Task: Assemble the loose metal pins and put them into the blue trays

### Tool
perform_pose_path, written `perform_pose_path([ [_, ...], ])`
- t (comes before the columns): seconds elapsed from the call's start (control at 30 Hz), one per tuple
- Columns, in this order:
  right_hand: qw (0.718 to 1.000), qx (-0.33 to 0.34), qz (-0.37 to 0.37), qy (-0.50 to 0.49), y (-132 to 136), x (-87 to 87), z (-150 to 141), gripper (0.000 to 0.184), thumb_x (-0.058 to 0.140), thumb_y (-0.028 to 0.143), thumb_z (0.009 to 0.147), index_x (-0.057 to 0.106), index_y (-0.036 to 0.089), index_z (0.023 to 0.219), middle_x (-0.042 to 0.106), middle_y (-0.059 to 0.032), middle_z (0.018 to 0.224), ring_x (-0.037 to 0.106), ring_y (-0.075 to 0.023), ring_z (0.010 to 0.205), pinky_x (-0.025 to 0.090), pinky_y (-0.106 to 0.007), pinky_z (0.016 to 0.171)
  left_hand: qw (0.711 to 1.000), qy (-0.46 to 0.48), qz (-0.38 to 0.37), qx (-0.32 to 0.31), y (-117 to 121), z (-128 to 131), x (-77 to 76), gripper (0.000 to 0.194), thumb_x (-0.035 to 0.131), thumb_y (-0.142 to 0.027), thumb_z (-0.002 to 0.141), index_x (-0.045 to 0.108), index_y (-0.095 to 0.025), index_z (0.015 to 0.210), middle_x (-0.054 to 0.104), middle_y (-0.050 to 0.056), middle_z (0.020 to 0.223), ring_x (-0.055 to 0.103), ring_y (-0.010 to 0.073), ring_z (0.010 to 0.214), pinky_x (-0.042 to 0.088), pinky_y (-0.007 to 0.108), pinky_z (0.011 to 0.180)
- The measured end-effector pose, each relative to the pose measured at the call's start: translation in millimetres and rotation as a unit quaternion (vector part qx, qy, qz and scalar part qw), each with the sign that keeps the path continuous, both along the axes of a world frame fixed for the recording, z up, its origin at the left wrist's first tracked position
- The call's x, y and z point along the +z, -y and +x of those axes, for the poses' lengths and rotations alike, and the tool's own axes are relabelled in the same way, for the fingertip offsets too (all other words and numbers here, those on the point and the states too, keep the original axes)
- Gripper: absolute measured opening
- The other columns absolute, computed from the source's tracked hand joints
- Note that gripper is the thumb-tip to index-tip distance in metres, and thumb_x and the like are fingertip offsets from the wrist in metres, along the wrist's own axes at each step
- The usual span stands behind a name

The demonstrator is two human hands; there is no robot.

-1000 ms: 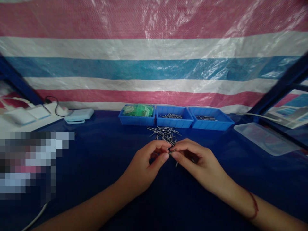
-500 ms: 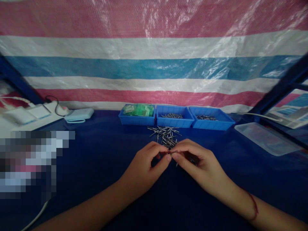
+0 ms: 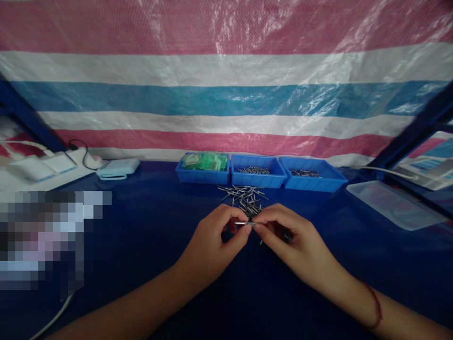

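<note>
Between my two hands lies a slim silver blind rivet (image 3: pixel 241 223), level and pointing left to right, its thicker part on the left. My left hand (image 3: pixel 214 241) pinches it with thumb and index finger. From the other side, my right hand (image 3: pixel 295 236) grips the thin end between thumb and fingertips. Just behind the fingers spreads a loose pile of similar rivets (image 3: pixel 244 196) on the blue table (image 3: pixel 148 226). A few more show under my right palm, partly hidden.
Three blue bins stand in a row at the back: one with green bags (image 3: pixel 203 179), a middle bin (image 3: pixel 258 181) and a right bin (image 3: pixel 314 184) with metal pieces. A clear lid (image 3: pixel 396 205) lies right. Left are a power strip (image 3: pixel 53 174) and a light-blue device (image 3: pixel 118 168).
The rivet's thicker silver part now shows left of my fingertips, where it was hidden before. Both hands stay almost in place.
</note>
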State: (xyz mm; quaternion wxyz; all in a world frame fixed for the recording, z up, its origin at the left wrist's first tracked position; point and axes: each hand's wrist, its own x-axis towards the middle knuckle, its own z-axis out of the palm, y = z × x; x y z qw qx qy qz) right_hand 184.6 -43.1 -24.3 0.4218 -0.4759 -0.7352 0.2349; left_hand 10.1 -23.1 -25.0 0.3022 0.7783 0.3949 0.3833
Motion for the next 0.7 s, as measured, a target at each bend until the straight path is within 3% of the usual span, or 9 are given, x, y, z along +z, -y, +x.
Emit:
perform_pose_path([
  [0.2,0.999,0.037,-0.013,0.036,-1,-0.2,-1,0.012,0.055,0.020,0.084,0.066,0.020,0.082,0.061,-0.0013,0.071,0.056,-0.0126,0.067,0.043,-0.025,0.060,1.000,0.007,0.011,-0.003,1,-1,-2.1,0.003,0.056,-0.019,0.081,0.057,-0.017,0.083,0.058,-0.001,0.079,0.054,0.0114,0.071,0.042,0.024,0.066],
  [0.33,0.997,0.045,-0.008,0.060,-3,1.6,3,0.016,0.051,0.022,0.087,0.066,0.020,0.081,0.064,-0.0018,0.074,0.058,-0.0132,0.069,0.044,-0.025,0.064,1.000,-0.004,-0.023,0.007,1,-1,-4.2,0.010,0.055,-0.024,0.082,0.054,-0.018,0.090,0.058,-0.001,0.079,0.053,0.0122,0.069,0.043,0.025,0.064],
  [0.47,0.993,-0.113,0.021,0.039,-21,5.8,28,0.022,0.051,0.035,0.085,0.066,0.018,0.084,0.067,-0.0041,0.080,0.060,-0.0162,0.072,0.044,-0.026,0.063,0.999,-0.008,-0.050,0.010,1,0,-5.9,0.021,0.052,-0.028,0.085,0.050,-0.018,0.103,0.057,0.000,0.082,0.053,0.0123,0.068,0.043,0.026,0.063],
  [0.6,0.950,-0.308,0.041,0.039,-48,11.3,67,0.029,0.053,0.041,0.080,0.067,0.016,0.080,0.064,-0.0028,0.067,0.056,-0.0158,0.060,0.040,-0.026,0.055,0.998,-0.023,-0.053,0.000,1,0,-6.5,0.022,0.050,-0.026,0.086,0.050,-0.018,0.106,0.057,0.001,0.082,0.052,0.0121,0.066,0.042,0.025,0.060],
  [0.7,0.929,-0.362,-0.015,0.074,-63,10.1,89,0.037,0.049,0.044,0.080,0.069,0.014,0.072,0.056,-0.0016,0.053,0.049,-0.0144,0.049,0.033,-0.026,0.046,0.999,-0.035,-0.039,0.000,1,0,-6.3,0.022,0.050,-0.024,0.086,0.051,-0.018,0.107,0.057,0.001,0.082,0.052,0.0123,0.066,0.043,0.025,0.060],
])
